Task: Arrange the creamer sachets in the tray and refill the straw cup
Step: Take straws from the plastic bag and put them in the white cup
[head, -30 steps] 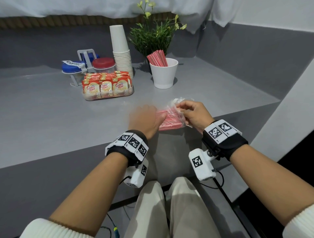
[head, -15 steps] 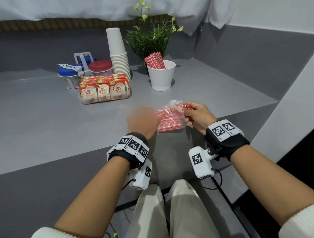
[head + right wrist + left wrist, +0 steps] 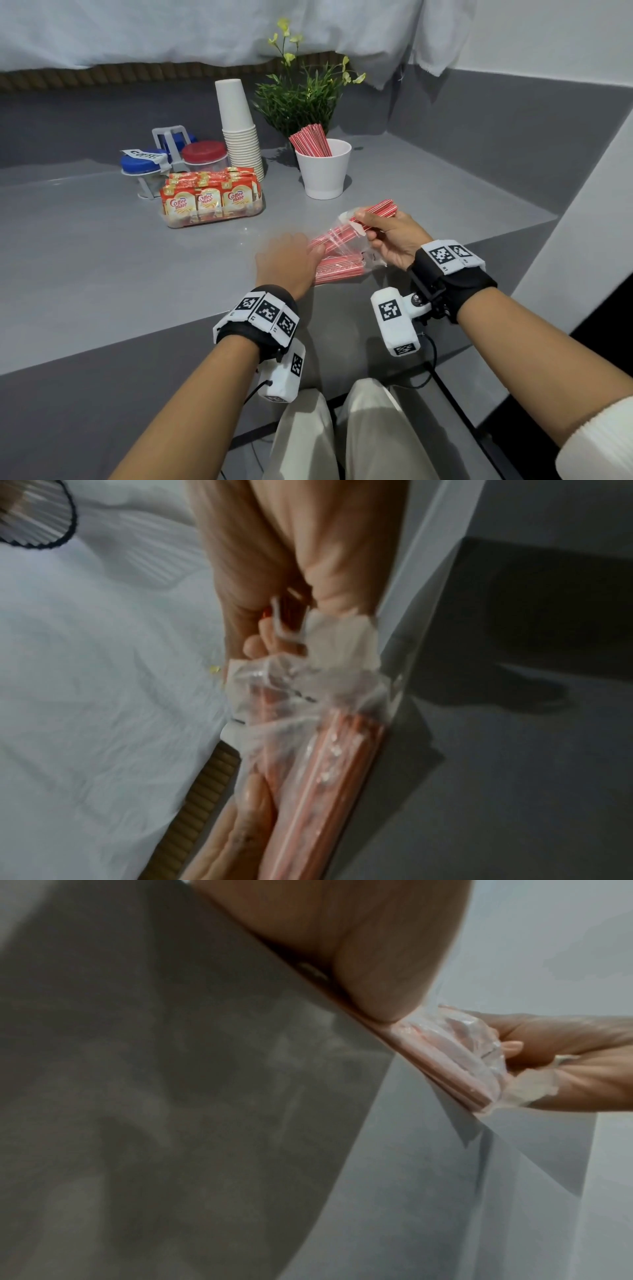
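Red-and-white paper straws [image 3: 376, 209] slide part-way out of a clear plastic bag [image 3: 337, 253] near the front edge of the grey counter [image 3: 102, 257] as we work toward refilling the white straw cup [image 3: 323, 171], which stands well apart at the back beside a potted plant [image 3: 301, 99] and already holds a small sheaf of straws. Our right hand [image 3: 390, 240] has its fingers and thumb curled round a bunch of straws at the bag's open mouth, wrist raised off the counter and palm turned toward our left. Our left hand [image 3: 287, 262] lies palm-down, fingers laid fairly straight over the bag's closed end, pressing it to the counter; the head view is blurred there, so we cannot tell whether any fingertip hooks the film. We judge the straws light, thin and easily creased, best taken as a bundle round the middle rather than by the tips, while the bag looks slick, crinkly and limp, likely to drag along unless held flat. Creamer sachets [image 3: 205, 200] stand upright in rows in the clear tray [image 3: 212, 221] to the left, just in front of a stack of paper cups [image 3: 239, 137] and lidded jars [image 3: 203, 154].
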Tool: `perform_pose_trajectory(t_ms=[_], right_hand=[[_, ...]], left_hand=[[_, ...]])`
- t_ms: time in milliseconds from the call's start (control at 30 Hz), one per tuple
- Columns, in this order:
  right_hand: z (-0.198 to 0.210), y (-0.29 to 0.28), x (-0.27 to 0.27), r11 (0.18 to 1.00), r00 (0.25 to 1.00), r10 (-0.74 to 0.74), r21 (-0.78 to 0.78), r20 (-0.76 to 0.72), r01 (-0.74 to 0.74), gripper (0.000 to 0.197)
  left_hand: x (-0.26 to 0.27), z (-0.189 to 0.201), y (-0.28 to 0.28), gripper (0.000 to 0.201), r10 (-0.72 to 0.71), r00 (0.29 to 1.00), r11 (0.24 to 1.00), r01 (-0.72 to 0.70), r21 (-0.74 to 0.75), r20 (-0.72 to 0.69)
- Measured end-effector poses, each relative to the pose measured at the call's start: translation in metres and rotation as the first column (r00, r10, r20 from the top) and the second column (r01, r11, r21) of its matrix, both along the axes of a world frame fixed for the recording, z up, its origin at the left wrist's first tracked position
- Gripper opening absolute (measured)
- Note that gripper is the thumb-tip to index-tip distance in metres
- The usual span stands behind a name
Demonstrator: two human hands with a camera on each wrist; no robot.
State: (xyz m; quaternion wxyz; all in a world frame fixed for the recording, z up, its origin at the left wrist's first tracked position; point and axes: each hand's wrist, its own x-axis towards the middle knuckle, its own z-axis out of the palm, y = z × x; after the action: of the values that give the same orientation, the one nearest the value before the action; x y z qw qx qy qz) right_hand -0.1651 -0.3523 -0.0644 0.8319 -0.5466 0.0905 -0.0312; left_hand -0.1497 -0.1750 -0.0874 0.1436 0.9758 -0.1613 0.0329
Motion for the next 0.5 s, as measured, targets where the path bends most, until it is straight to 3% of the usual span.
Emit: perform_pose_trajectory(t_ms=[67,167,267,333,500], right_hand=[[0.0,0.005,0.004,0.996,1.0,0.015,-0.087,0.003,-0.014,0.018],[0.005,0.006,0.008,0.974,0.995,-0.091,-0.203,0.039,0.097,0.013],[0.011,0.002,0.011,0.968,0.979,-0.18,-0.158,0.093,0.193,0.015],[0.012,0.003,0.01,0.974,0.98,-0.165,-0.141,0.108,0.179,0.016],[0.003,0.02,0.014,0.94,0.989,-0.096,-0.316,0.115,0.128,0.025]], left_hand=[[0.0,0.0,0.0,0.039,0.0,1.0,1.0,0.0,0.0,0.002],[0.001,-0.001,0.001,0.039,0.0,1.0,1.0,0.0,0.002,0.008],[0.001,-0.002,0.0,0.039,0.005,1.0,1.0,-0.006,0.004,0.02],[0.002,-0.002,-0.001,0.038,0.009,1.0,1.0,-0.009,0.003,0.022],[0.003,-0.002,-0.003,0.037,0.012,1.0,1.0,-0.012,-0.002,0.027]])
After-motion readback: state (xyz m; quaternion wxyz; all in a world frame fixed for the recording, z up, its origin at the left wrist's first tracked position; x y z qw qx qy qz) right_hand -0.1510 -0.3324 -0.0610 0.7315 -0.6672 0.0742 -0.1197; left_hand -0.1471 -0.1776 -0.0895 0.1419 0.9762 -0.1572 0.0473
